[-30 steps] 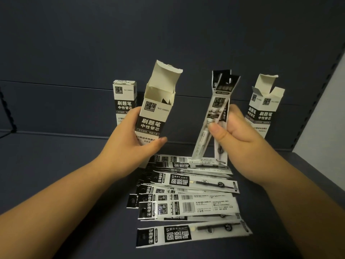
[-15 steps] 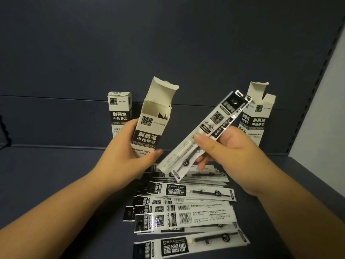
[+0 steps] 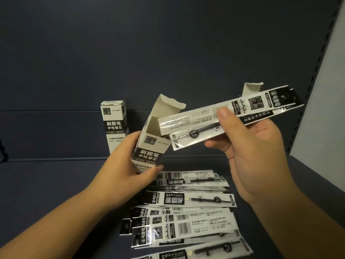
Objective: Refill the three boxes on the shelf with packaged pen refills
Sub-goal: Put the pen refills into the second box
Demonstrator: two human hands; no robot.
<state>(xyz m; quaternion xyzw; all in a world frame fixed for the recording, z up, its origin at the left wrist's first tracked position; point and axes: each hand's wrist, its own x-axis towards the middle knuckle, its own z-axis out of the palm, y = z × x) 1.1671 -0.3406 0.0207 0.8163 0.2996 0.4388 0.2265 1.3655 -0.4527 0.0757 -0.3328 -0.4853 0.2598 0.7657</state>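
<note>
My left hand [image 3: 128,161] grips an open white-and-black refill box [image 3: 152,141], tilted to the right with its top flap up. My right hand [image 3: 250,146] pinches two packaged pen refills [image 3: 214,120] between thumb and fingers, lying nearly level, their left ends at the box's open mouth. A closed box [image 3: 115,126] stands upright at the back left. The third box [image 3: 251,89] stands behind the held refills, only its raised flap showing. A pile of several packaged refills [image 3: 186,212] lies on the dark shelf [image 3: 46,184] below my hands.
The dark blue back panel [image 3: 168,53] rises right behind the boxes. A pale side wall with a slotted upright [image 3: 308,109] closes the shelf on the right. A dark object [image 3: 2,154] sits at the left edge.
My right hand swung the held refills from upright to nearly level and brought their ends to the box's mouth. My left hand tilted the box further right. The view moved closer.
</note>
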